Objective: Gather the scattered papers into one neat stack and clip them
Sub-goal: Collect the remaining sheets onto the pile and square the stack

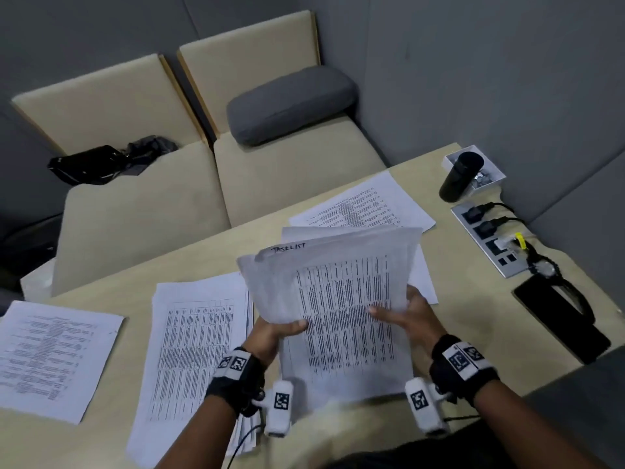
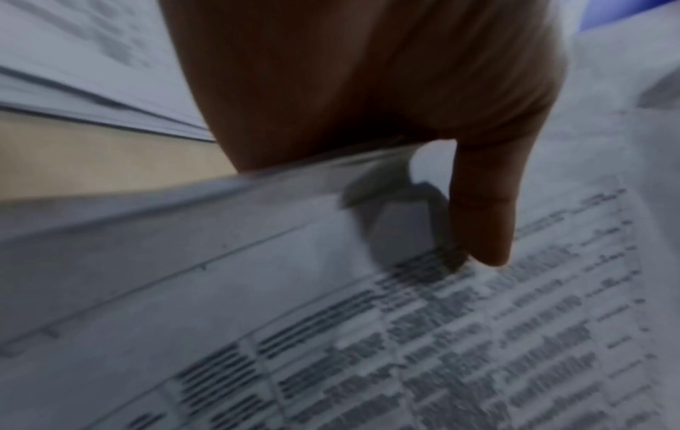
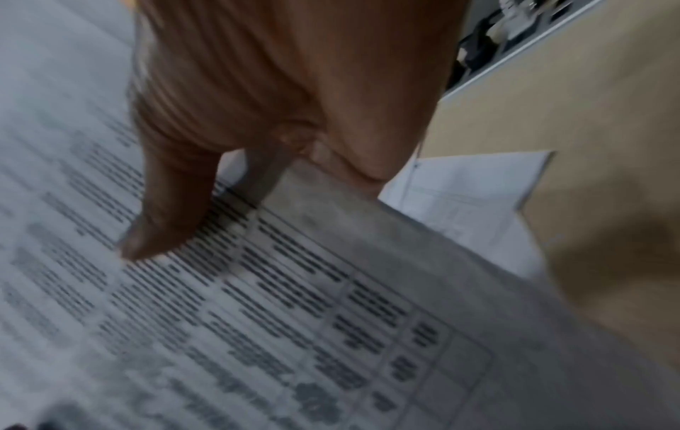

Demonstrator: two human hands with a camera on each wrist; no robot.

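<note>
I hold a bundle of printed sheets (image 1: pixel 341 319) up off the beige table (image 1: pixel 473 319), tilted toward me. My left hand (image 1: pixel 274 330) grips its left edge, thumb on the printed face (image 2: pixel 482 221). My right hand (image 1: pixel 406 313) grips the right edge, its thumb (image 3: pixel 165 215) lying across the text. A sheet headed "TASKLIST" (image 1: pixel 291 248) peeks out behind the bundle. More papers lie flat: a pile (image 1: pixel 192 350) left of my left hand, one sheet (image 1: pixel 50 357) at the far left, another sheet (image 1: pixel 365 208) beyond the bundle, and one partly under it (image 1: pixel 422 275).
A black bottle (image 1: pixel 460 177) lies against a small white box (image 1: pixel 487 170) of clips at the far right corner. A power strip (image 1: pixel 490 238) with plugs, a wristwatch (image 1: pixel 544 269) and a black phone (image 1: pixel 561 319) line the right side. A sofa with a black bag (image 1: pixel 98 164) stands beyond the table.
</note>
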